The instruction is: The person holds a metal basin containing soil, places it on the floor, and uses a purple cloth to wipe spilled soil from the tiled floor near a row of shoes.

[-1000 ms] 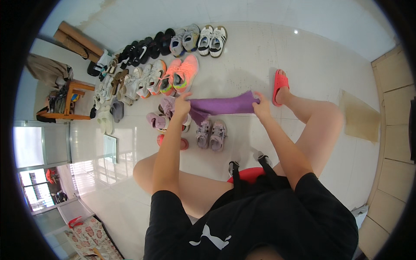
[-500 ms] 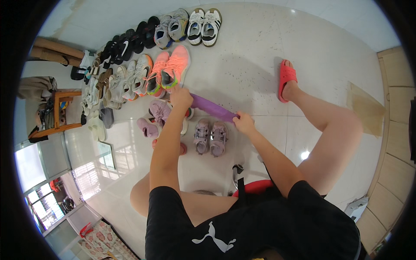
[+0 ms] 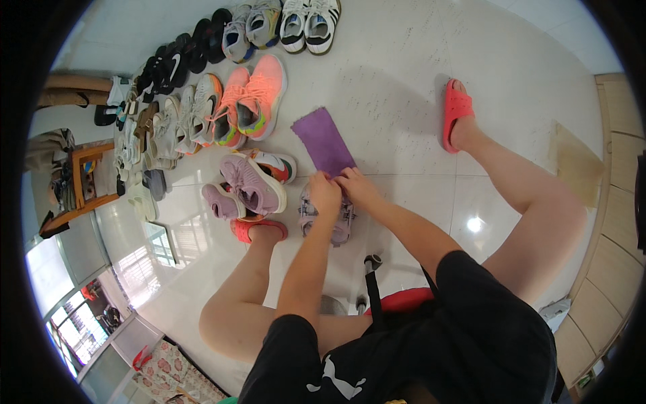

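A purple cloth extends away from me, its near end pinched between both hands. My left hand grips that end with curled fingers, and my right hand holds it right alongside. Below the hands sits a pair of greyish-pink shoes, partly covered by my hands and left forearm. To the left, a mauve sneaker rests over other shoes, among them a small pink shoe and a white, green and orange sneaker.
Coral-pink sneakers end a row of shoes on the left; white sneakers with black stripes end another farther back. Red slippers are on my feet. A wheeled red stool is under me. Wooden cabinets line the right.
My left hand has come back beside the right one, and the cloth has swung from stretched sideways to spread out ahead. The view has shifted slightly.
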A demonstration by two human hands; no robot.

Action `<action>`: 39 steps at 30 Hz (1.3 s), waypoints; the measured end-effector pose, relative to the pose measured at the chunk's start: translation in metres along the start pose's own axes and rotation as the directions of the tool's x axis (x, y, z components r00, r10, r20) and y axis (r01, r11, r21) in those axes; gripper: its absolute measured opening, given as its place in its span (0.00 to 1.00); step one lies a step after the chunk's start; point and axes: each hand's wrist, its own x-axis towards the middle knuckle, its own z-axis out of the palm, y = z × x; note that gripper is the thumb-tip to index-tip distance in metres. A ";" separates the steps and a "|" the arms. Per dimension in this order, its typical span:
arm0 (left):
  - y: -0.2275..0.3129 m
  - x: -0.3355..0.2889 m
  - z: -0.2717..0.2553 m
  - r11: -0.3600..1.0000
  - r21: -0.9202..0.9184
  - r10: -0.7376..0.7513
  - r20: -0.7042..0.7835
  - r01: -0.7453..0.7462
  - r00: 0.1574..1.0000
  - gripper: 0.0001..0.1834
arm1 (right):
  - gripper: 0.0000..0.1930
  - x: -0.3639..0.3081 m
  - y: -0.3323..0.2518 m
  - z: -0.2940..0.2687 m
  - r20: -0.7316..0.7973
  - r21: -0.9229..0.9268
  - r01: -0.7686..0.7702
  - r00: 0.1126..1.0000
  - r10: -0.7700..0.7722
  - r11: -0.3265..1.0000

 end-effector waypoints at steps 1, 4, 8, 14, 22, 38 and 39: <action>-0.007 -0.021 0.007 0.998 -0.031 -0.048 0.041 0.050 0.998 0.09 | 0.19 0.002 0.005 0.009 0.022 -0.033 0.005 1.000 -0.004 0.999; -0.008 -0.078 0.013 0.996 0.082 0.040 0.091 -0.048 0.995 0.14 | 0.17 0.004 0.027 0.024 0.069 -0.137 0.017 0.998 -0.008 0.990; -0.021 -0.092 0.005 0.962 0.222 0.126 0.157 -0.160 0.980 0.21 | 0.14 0.005 0.044 0.002 0.097 -0.254 0.055 0.995 -0.031 0.966; -0.027 -0.085 0.012 0.952 0.277 0.090 0.142 -0.127 0.986 0.26 | 0.14 -0.001 0.060 -0.018 0.147 -0.218 -0.253 0.946 0.288 0.942; -0.017 -0.087 0.010 0.920 0.386 0.007 0.165 -0.071 0.986 0.28 | 0.15 -0.076 0.002 0.030 0.152 -0.192 -0.263 0.944 0.294 0.945; 0.011 -0.120 -0.012 0.967 0.248 -0.022 0.308 -0.058 0.951 0.28 | 0.18 -0.138 0.029 -0.029 -0.281 -0.406 -0.529 0.848 0.449 0.746; 0.013 -0.124 -0.015 0.975 0.214 -0.007 0.294 -0.059 0.956 0.28 | 0.17 -0.141 0.013 -0.025 -0.292 -0.348 -0.536 0.842 0.454 0.769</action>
